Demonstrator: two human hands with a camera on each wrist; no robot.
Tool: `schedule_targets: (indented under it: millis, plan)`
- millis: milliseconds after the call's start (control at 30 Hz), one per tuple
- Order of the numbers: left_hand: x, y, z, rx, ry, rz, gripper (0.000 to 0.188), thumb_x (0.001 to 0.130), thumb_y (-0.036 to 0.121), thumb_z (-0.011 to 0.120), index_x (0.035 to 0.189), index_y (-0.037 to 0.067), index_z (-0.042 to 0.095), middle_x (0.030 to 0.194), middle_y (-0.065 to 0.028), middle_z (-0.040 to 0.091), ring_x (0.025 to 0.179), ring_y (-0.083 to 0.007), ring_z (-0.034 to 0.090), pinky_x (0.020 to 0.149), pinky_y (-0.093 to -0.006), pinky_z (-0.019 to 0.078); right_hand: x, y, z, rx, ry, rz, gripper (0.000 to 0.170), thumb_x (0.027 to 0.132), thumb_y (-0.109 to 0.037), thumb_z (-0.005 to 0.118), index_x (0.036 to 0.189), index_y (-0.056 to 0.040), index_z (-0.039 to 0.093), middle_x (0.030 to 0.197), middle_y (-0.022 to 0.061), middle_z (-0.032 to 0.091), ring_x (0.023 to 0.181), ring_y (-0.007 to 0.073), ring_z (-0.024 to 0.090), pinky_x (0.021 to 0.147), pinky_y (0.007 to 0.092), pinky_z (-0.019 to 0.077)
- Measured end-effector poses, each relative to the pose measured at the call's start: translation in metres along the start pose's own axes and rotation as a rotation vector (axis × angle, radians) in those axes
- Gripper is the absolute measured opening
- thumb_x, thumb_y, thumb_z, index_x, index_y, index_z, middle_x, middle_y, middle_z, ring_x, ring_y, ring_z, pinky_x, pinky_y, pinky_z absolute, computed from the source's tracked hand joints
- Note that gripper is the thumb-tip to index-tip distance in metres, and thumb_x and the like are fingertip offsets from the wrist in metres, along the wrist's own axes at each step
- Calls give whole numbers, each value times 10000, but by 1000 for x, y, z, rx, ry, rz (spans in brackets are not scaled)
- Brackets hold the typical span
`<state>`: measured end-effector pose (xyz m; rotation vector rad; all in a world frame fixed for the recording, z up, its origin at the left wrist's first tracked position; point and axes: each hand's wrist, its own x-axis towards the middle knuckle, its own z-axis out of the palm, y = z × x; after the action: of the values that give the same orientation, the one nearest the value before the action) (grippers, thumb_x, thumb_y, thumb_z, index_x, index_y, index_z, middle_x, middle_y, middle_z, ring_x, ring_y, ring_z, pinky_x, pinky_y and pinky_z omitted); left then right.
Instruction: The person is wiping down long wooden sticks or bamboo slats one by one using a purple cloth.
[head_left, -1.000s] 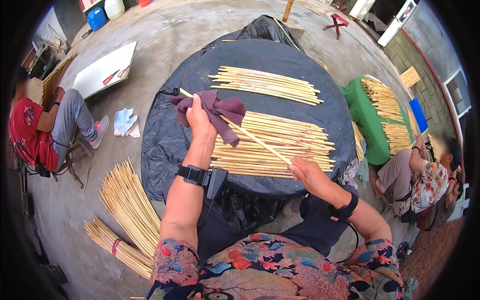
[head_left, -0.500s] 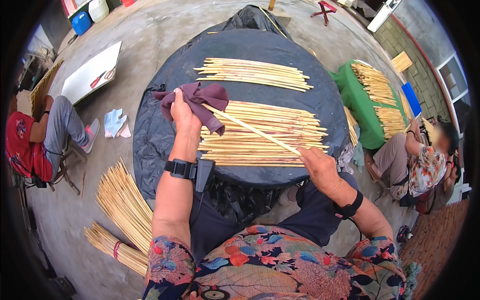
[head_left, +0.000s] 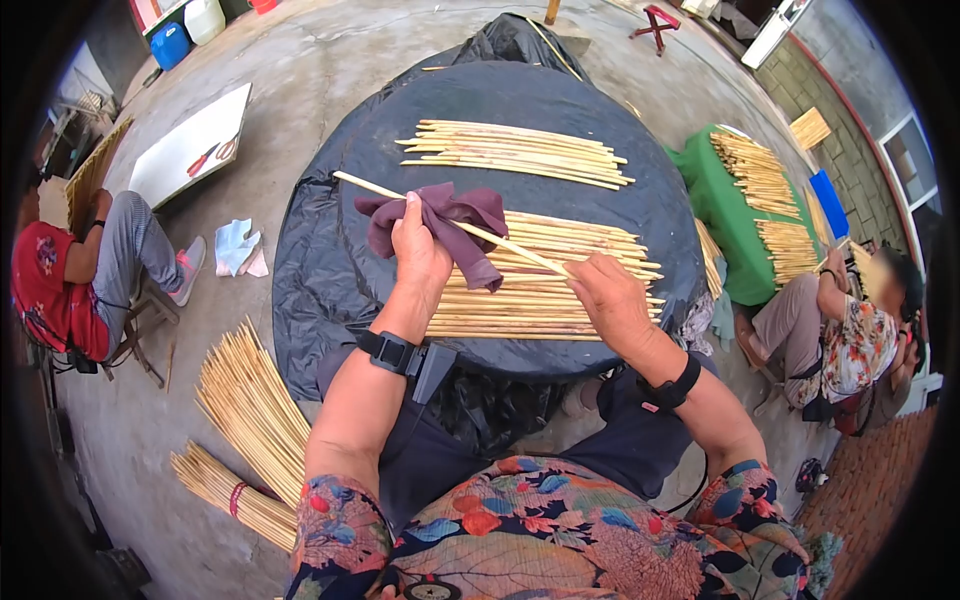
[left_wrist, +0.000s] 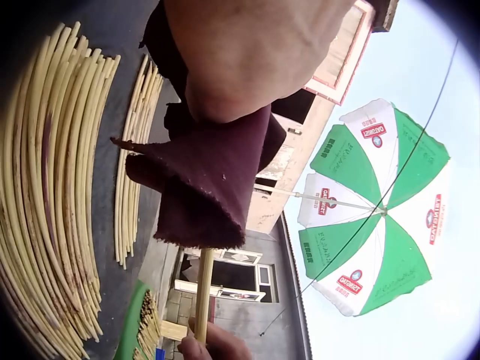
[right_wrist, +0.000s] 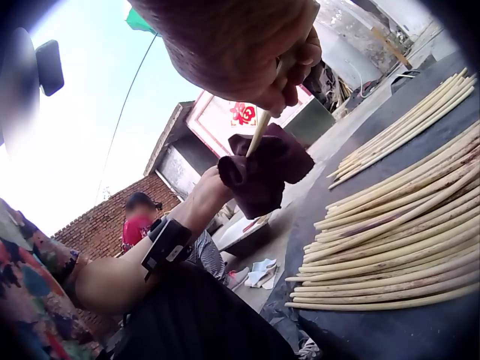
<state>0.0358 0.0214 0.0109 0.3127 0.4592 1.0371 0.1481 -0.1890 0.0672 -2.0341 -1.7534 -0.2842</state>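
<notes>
My left hand (head_left: 418,248) grips a dark purple cloth (head_left: 470,215) wrapped round a pale peeled stick (head_left: 527,255). One end of the stick pokes out past the cloth at the upper left. Its other end is pinched by my right hand (head_left: 612,298), thumb and fingers curled on it. In the left wrist view the cloth (left_wrist: 202,180) forms a loose sleeve about the stick (left_wrist: 204,289). Under the hands, a wide row of similar sticks (head_left: 560,300) lies on the round table covered in black plastic (head_left: 400,100); a smaller row (head_left: 520,150) lies farther back.
On the floor at the left lie a loose sheaf of sticks (head_left: 250,405) and a tied bundle (head_left: 225,490). A person in red (head_left: 60,280) sits left; another in a floral top (head_left: 850,350) sits right, near a green-covered table (head_left: 735,270) with more sticks.
Half a second ago the cloth covered the stick's far end; now that end sticks out beyond it. My right hand has moved left, closer to the left hand.
</notes>
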Motion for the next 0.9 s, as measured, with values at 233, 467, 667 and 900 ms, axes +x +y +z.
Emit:
schedule_targets:
  millis: [233, 467, 667, 900]
  plan:
    - [-20, -26, 2, 24, -85, -155, 250, 911, 226, 421, 926, -9, 505, 925, -100, 554, 849, -210, 548, 806, -366, 460, 35, -8, 35, -61, 29, -92, 137, 713, -109, 549, 839, -80, 505, 734, 50, 473, 740, 224, 516, 563, 332, 449]
    - [-19, -32, 3, 72, 0, -136, 214, 910, 216, 423, 885, 17, 498, 890, -85, 563, 809, -191, 557, 775, -340, 463, 47, -20, 49, -10, -105, -84, 134, 714, -68, 515, 832, -50, 452, 788, 97, 458, 750, 247, 522, 610, 354, 455]
    - [12, 1, -1, 64, 123, 10, 216, 906, 231, 436, 861, 21, 463, 829, -68, 535, 722, -192, 566, 659, -347, 502, 37, -20, 26, 207, -252, 74, 120, 816, -135, 490, 886, -42, 462, 820, 124, 471, 792, 303, 530, 649, 392, 444]
    - [38, 40, -11, 113, 155, 129, 205, 892, 236, 467, 927, 34, 472, 886, -77, 549, 766, -194, 571, 687, -346, 499, -32, 23, -2, 572, -315, 205, 170, 855, -126, 486, 973, -17, 541, 797, 120, 535, 686, 244, 521, 648, 328, 431]
